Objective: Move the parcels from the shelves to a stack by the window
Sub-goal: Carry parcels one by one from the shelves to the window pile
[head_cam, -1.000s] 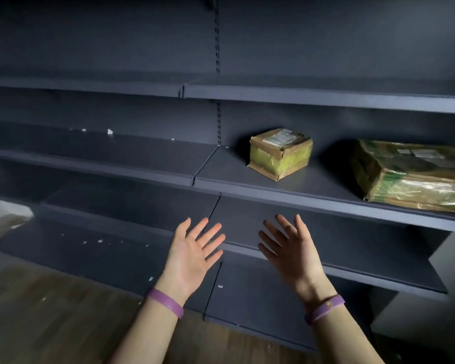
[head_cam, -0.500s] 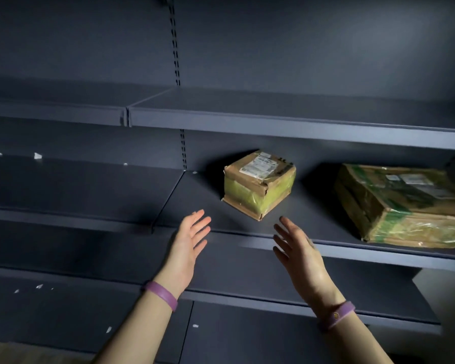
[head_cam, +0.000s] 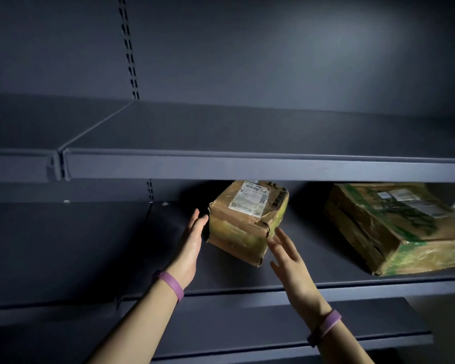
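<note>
Head cam, the only view: the small parcel (head_cam: 247, 222) sat on the middle shelf (head_cam: 90, 245), turned corner-on to the person, w/ a white label (head_cam: 248, 198) on top and yellow-green tape round its sides. The cardboard looked creased and torn near the front corner. The left hand (head_cam: 192, 240) was flat, fingers straight and together, palm facing the box's left side and just beside it; I couldn't tell if it touched. The right hand (head_cam: 286, 256) was spread, fingers apart, at the near right corner w/ tips over the lower edge; contact unclear there too. Neither held anything. A bigger parcel (head_cam: 394, 227) w/ green tape lay on the same shelf to the right, apart from the small one. No window or stack in shot.

Risks, as I judged them: the upper shelf (head_cam: 247, 166) sat low over the box, so a straight lift would prob. knock the top or the knuckles on its front lip; it'd need sliding out first. The tape looked slick, so flat palms w/o enough squeeze could let it slip, esp. as the box sat skewed and the hands met it at diff. angles. The torn corner might give under the right fingers. Swinging right could clip the bigger parcel.
</note>
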Available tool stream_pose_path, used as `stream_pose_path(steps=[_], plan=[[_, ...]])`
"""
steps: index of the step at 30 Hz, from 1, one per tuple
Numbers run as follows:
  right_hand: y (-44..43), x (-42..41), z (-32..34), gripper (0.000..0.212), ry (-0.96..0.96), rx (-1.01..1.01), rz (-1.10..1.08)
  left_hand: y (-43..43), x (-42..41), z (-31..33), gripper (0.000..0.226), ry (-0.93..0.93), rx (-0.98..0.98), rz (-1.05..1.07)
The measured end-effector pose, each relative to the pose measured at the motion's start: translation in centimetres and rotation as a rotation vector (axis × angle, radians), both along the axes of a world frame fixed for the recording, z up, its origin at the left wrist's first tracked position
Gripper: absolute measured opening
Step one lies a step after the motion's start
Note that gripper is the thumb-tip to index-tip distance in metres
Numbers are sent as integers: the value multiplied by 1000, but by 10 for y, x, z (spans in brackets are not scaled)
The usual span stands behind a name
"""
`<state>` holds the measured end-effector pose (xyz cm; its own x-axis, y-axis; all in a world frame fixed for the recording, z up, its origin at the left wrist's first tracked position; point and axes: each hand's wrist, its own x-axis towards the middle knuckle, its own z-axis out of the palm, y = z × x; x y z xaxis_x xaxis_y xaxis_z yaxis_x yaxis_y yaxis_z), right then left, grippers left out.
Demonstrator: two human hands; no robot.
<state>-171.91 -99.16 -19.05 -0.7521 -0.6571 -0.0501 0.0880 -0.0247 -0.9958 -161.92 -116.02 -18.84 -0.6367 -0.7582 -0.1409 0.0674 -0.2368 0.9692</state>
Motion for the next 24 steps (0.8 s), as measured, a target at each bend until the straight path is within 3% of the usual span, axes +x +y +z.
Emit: stream_pose_path(steps=[13,18,24], plan=[[-2,-4,-6,50,-21,-43,30,30,0,15,24,-93,50,11],[35,13,-4,34,41,-32,84,75,34,9,6,-124,-41,-14],[97,49,-9,32,58,-20,116,144,82,-5,23,-137,-87,8]])
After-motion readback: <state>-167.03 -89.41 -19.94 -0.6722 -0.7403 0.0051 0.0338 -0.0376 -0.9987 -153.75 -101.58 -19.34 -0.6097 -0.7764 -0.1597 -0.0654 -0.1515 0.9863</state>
